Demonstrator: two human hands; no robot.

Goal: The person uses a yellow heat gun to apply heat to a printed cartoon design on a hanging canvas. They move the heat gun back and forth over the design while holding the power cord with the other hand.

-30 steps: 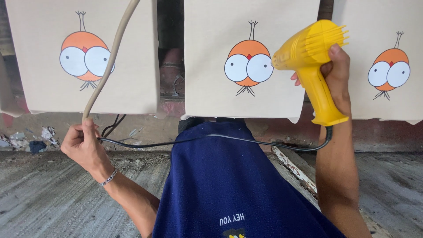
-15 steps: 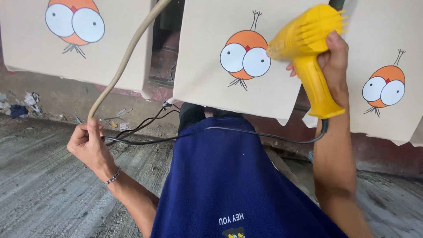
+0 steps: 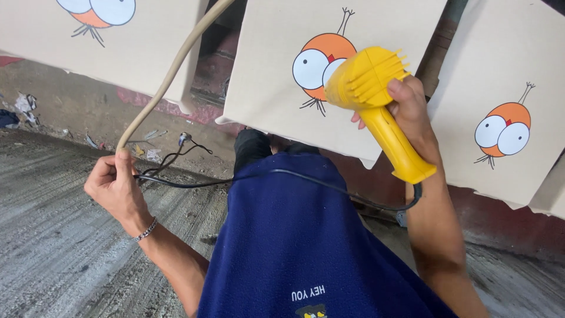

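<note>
**Hot air on the middle panel**

The right hand [image 3: 406, 109] is clamped round the handle of the yellow heat gun [image 3: 376, 100], its nozzle nearly touching the orange bird print [image 3: 321, 65] on the middle cloth panel [image 3: 276, 88]. Left of that panel, the left hand [image 3: 115, 185] pinches a beige hose [image 3: 170, 70] and the gun's black cord [image 3: 265, 174], fingers closed. To my eye, sweeping the nozzle and holding the cord below the panel's lower edge would serve best.

Both hands [image 3: 115, 182] [image 3: 409, 109] fisted — right arm raised
</note>
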